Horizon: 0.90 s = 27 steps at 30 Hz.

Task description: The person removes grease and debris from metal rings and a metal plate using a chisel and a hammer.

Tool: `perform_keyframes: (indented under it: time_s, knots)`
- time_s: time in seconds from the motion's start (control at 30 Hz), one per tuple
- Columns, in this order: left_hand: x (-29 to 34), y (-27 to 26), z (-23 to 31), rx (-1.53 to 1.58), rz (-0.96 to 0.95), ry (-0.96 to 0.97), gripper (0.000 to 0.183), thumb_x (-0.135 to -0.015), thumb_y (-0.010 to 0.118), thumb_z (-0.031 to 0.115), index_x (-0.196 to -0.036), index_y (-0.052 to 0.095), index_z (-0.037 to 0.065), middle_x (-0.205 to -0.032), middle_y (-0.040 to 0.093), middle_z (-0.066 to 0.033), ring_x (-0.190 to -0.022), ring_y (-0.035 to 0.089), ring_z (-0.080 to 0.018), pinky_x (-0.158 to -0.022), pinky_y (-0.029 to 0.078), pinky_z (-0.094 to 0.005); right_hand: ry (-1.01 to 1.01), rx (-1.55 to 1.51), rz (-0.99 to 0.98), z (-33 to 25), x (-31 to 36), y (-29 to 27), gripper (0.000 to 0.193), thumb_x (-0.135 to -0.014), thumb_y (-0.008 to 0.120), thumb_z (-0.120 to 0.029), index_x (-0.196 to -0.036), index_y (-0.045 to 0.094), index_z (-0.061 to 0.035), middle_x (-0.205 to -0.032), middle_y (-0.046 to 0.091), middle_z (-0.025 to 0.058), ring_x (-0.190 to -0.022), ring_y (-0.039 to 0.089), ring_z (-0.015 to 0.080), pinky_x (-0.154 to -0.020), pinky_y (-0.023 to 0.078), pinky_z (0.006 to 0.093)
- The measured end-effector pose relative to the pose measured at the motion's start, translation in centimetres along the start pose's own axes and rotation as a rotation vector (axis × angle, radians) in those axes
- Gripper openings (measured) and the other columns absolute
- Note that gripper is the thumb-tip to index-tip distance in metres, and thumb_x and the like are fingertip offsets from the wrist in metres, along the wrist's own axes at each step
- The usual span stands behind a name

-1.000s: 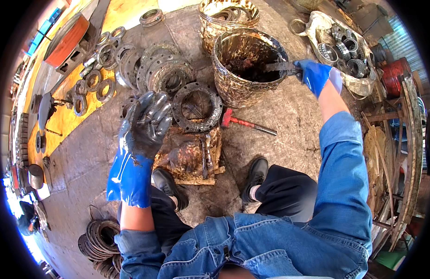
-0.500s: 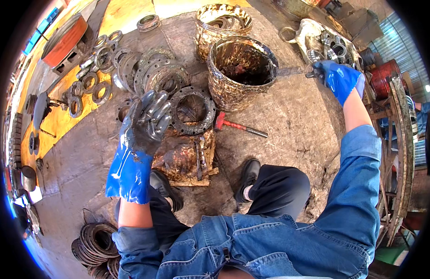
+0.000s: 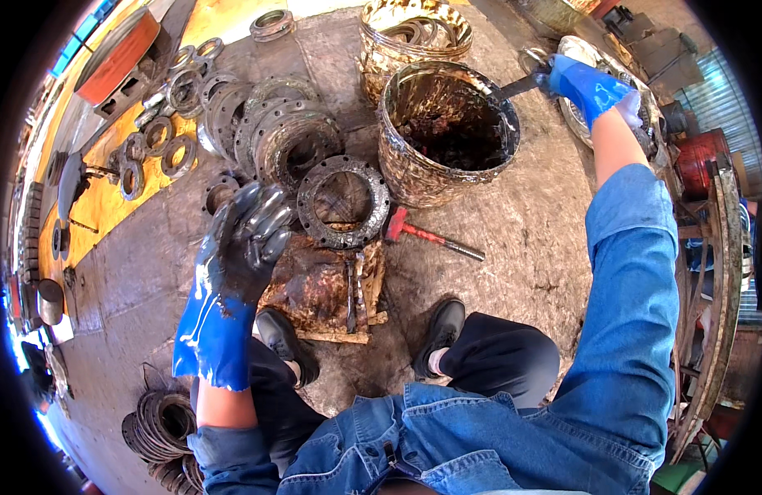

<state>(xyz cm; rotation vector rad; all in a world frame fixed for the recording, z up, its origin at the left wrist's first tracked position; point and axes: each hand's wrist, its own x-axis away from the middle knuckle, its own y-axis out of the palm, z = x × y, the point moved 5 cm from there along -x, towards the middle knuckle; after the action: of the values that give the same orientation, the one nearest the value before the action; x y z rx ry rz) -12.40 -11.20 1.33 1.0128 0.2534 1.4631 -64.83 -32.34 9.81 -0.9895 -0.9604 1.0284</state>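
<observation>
Both my hands wear blue rubber gloves. My left hand, its palm and fingers coated in dark grease, is held palm up with fingers stretched out and nothing in it. It is left of a metal ring with bolt holes lying by a grease-stained block. At the upper right, my right hand grips a flat-bladed scraper. The blade points left, its tip at the right rim of a grease-smeared bucket with dark grease inside. A hammer with a red head lies below the bucket.
A second smeared bucket holding rings stands behind the first. Flanged rings are piled left of the buckets, with another stack at lower left. A sack with metal parts is beyond my right hand; a rusty frame stands at right.
My right hand with the scraper has moved up and slightly left, bringing the blade to the bucket rim. My left hand has shifted slightly down and left, still palm up.
</observation>
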Motion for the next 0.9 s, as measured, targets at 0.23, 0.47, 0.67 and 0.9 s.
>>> perform_keyframes:
  time_s: [0.23, 0.47, 0.67, 0.9]
  knots:
    - [-0.7, 0.8, -1.3, -0.014, 0.02, -0.033, 0.043, -0.096, 0.048, 0.035, -0.129, 0.053, 0.008, -0.13, 0.054, -0.0183, -0.108, 0.06, -0.0325, -0.086, 0.053, -0.0433, 0.018, -0.134, 0.004, 4.8, -4.2, 4.7, 0.023, -0.081, 0.07, -0.026, -0.079, 0.068, -0.0034, -0.067, 0.067, 0.007, -0.055, 0.061, 0.0168, -0.055, 0.05, 0.0317]
    - [-1.0, 1.3, -1.4, -0.021, 0.038, -0.05, 0.043, -0.096, 0.047, 0.035, -0.129, 0.052, 0.008, -0.128, 0.056, -0.0174, -0.108, 0.06, -0.0319, -0.086, 0.052, -0.0431, 0.083, -0.174, -0.052, 6.4, -2.8, 6.7, 0.022, -0.081, 0.068, -0.028, -0.083, 0.069, -0.0068, -0.071, 0.068, 0.007, -0.059, 0.062, 0.0189, -0.057, 0.05, 0.0325]
    - [-0.3, 1.9, -0.5, 0.037, -0.043, -0.033, 0.046, -0.096, 0.048, 0.036, -0.131, 0.05, 0.006, -0.131, 0.054, -0.0172, -0.114, 0.057, -0.0307, -0.089, 0.052, -0.0411, 0.109, -0.112, -0.043, 4.2, 1.2, 5.7, 0.021, -0.081, 0.066, -0.03, -0.086, 0.069, -0.0096, -0.075, 0.068, 0.007, -0.063, 0.063, 0.0206, -0.059, 0.051, 0.0331]
    - [1.8, 1.8, 1.6, 0.063, -0.105, 0.02, 0.046, -0.098, 0.044, 0.035, -0.13, 0.049, 0.003, -0.134, 0.051, -0.0197, -0.121, 0.052, -0.0317, -0.098, 0.046, -0.0393, 0.082, -0.05, -0.039, 0.0, 5.1, 4.2, 0.021, -0.081, 0.064, -0.032, -0.089, 0.069, -0.013, -0.079, 0.069, 0.0071, -0.067, 0.064, 0.0226, -0.061, 0.051, 0.0339]
